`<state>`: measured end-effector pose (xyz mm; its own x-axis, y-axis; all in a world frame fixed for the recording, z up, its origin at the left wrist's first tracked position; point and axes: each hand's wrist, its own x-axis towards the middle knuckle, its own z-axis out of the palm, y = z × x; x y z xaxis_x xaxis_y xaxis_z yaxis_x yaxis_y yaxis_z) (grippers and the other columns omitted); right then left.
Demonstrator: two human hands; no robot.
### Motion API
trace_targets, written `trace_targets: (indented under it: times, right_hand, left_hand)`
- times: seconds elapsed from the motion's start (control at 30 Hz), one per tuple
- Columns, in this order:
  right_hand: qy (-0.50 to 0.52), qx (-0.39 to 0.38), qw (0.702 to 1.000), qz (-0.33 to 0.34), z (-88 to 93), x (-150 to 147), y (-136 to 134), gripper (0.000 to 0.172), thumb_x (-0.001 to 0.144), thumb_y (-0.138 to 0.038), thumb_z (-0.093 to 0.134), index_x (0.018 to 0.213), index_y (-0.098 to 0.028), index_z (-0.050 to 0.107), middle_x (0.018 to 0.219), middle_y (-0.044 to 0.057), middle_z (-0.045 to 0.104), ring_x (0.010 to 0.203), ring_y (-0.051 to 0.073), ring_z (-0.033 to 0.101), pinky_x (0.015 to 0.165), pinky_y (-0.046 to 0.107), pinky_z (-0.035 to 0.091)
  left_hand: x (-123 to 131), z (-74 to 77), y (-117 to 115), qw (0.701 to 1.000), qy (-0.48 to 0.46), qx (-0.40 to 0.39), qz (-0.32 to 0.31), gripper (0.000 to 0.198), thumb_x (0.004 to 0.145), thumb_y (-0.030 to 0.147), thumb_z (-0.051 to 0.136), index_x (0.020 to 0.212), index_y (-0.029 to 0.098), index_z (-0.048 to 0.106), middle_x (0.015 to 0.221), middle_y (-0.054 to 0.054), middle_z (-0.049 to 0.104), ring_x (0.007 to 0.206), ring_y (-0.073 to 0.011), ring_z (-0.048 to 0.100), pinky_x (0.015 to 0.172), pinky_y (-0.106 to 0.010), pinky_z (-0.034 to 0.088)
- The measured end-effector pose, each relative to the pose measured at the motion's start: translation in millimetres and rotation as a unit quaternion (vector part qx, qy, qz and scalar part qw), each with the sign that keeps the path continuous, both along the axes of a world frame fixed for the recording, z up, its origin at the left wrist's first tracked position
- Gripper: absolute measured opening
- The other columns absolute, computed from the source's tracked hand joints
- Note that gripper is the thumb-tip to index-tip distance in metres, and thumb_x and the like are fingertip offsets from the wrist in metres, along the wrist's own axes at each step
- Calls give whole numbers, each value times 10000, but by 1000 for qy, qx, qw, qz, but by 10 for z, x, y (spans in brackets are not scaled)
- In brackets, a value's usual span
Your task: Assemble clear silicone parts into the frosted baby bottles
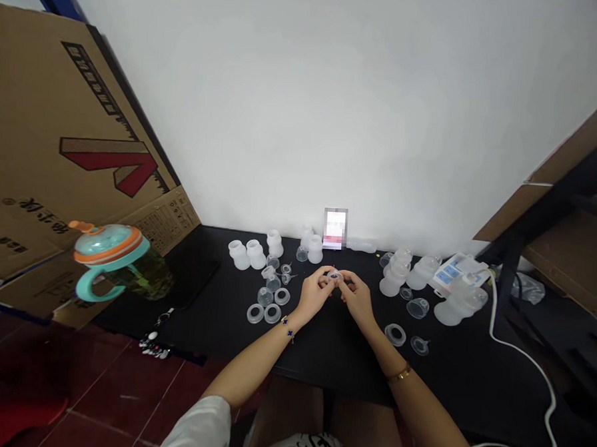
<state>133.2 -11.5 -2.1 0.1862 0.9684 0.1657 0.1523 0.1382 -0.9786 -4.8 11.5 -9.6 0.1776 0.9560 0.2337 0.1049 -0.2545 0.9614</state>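
At the middle of the black table, my left hand [317, 292] and my right hand [353, 294] both pinch a clear bottle collar [334, 276] between their fingertips. Whether a nipple sits inside it is too small to tell. Left of my hands lie loose collars [272, 313], clear domed caps [265, 296] and small clear nipples [286, 277]. Beyond these stand several frosted bottles [255, 254]. On the right are another collar [395, 334], a nipple [420, 346] lying flat and a clear cap [417, 308].
A lit phone [335, 229] leans against the wall. More bottles [394, 278] stand at right beside a white-and-blue box [457, 272] and a white cable [516, 352]. At left are a teal-lidded drink jug [126, 261], a keychain [155, 343] and a large carton [58, 117].
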Motion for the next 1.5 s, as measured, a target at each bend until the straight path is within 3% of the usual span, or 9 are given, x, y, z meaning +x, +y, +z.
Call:
trace_targets:
  times: [0.33, 0.77, 1.13, 1.33, 1.5]
  right_hand:
    - [-42, 15, 999, -26, 5, -3, -6, 312, 814, -484, 664, 956, -216, 737, 914, 50, 738, 475, 102, 411, 462, 263, 321]
    - [-76, 28, 996, -33, -39, 5, 2, 291, 844, -472, 643, 960, -223, 740, 923, 49, 741, 477, 106, 399, 477, 269, 309]
    - [-67, 35, 997, -28, -22, 8, -27, 336, 839, -489, 665, 1067, -251, 730, 925, 36, 751, 504, 133, 470, 523, 283, 372]
    - [-73, 21, 997, -17, -58, 7, -23, 330, 860, -491, 636, 1087, -266, 717, 949, 32, 757, 534, 150, 521, 528, 284, 400]
    - [-106, 14, 994, -25, -73, 14, -17, 302, 875, -477, 610, 1059, -265, 720, 924, 42, 759, 578, 182, 576, 557, 296, 411]
  left_hand:
    - [-9, 41, -11, 1000, 19, -1, 13, 397, 868, 393, 647, 1177, 161, 732, 652, 10, 635, 509, -92, 479, 522, -201, 447]
    - [-18, 52, -18, 998, 49, 32, 27, 368, 864, 355, 632, 1161, 175, 754, 682, 0, 672, 526, -95, 451, 517, -203, 382]
    - [-23, 50, -43, 992, 97, 63, 41, 406, 906, 337, 582, 1277, 227, 706, 830, -12, 738, 568, -116, 524, 609, -234, 450]
    - [-32, 56, -58, 982, 158, 97, 44, 431, 934, 303, 549, 1353, 263, 644, 784, 14, 706, 578, -121, 531, 637, -243, 442]
    - [-22, 35, -59, 982, 151, 85, 73, 430, 924, 316, 579, 1345, 232, 556, 934, -4, 718, 627, -125, 605, 646, -248, 443]
